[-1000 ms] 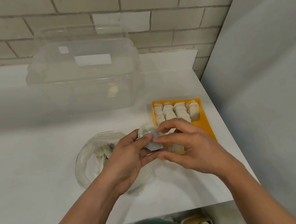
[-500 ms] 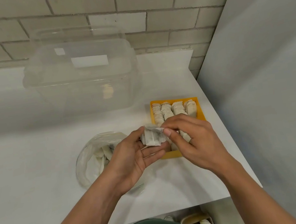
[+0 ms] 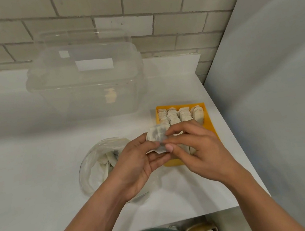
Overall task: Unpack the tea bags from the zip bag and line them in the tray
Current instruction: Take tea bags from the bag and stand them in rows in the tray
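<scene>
Both hands hold one pale tea bag (image 3: 157, 136) above the near left corner of the orange tray (image 3: 210, 124). My left hand (image 3: 139, 162) grips it from below and the left. My right hand (image 3: 196, 148) pinches its right edge with thumb and fingertips. Rows of tea bags (image 3: 175, 116) stand lined up in the tray's far half; its near half is hidden behind my right hand. The clear zip bag (image 3: 95, 163) lies open on the counter to the left, with several tea bags inside.
A large clear plastic tub (image 3: 87, 81) stands at the back of the white counter (image 3: 27, 173), against the brick wall. A grey wall runs close along the right side. The counter's front edge lies just below my forearms.
The tea bag has been turned and straightened between my fingers, staying over the tray's near left corner. The camera has shifted slightly.
</scene>
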{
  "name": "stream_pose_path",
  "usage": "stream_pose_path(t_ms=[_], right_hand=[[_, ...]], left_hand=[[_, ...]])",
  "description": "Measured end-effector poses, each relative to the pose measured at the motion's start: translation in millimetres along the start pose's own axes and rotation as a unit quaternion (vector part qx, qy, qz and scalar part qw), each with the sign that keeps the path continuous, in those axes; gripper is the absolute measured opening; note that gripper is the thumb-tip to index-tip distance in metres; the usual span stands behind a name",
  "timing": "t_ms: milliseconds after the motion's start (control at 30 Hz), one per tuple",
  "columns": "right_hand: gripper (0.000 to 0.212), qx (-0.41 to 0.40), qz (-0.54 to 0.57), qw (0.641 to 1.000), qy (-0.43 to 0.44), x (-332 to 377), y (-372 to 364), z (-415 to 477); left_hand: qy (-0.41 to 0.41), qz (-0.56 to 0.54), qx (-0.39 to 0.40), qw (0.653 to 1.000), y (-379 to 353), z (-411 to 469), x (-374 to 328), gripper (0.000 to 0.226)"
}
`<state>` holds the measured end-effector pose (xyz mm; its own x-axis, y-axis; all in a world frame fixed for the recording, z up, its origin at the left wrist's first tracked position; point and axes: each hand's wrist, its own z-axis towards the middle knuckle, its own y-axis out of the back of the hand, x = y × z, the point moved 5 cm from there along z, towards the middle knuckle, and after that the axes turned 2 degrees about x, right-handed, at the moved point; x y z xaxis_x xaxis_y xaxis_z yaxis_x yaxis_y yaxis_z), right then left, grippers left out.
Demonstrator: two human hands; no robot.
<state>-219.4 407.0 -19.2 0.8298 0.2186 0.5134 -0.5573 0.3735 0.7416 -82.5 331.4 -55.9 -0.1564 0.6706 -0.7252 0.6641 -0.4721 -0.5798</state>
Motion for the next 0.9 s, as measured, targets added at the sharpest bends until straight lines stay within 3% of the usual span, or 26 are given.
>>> stream_pose_path(t_ms=[100, 267, 467, 633, 800, 900], right_hand=[[0.022, -0.023, 0.028, 0.998, -0.054, -1.3, 8.1, 10.2], [0.024, 0.081, 0.055, 0.989, -0.113, -9.2, 4.0, 23.5], [0.011, 0.023, 0.080, 0.990, -0.115, -12.7, 14.1, 27.7], [0.013, -0.013, 0.168, 0.967, -0.189, -20.0, 18.0, 22.1], [0.030, 0.035, 0.177, 0.959, -0.221, -22.1, 16.4, 18.1], [0.018, 0.045, 0.156, 0.966, -0.200, -19.5, 16.5, 19.7]], left_hand=[[-0.012, 0.056, -0.001, 0.998, 3.0, 0.6, 0.7, 0.024], [-0.022, 0.130, 0.008, 0.991, 0.9, -1.5, 2.9, 0.022], [-0.012, 0.086, 0.020, 0.996, -0.1, 0.2, 2.4, 0.024], [-0.026, 0.068, 0.019, 0.997, -0.3, 1.1, 0.9, 0.026], [-0.043, 0.096, -0.009, 0.994, 1.9, 2.7, -0.2, 0.023], [-0.042, 0.110, -0.018, 0.993, 2.4, 3.0, 0.2, 0.021]])
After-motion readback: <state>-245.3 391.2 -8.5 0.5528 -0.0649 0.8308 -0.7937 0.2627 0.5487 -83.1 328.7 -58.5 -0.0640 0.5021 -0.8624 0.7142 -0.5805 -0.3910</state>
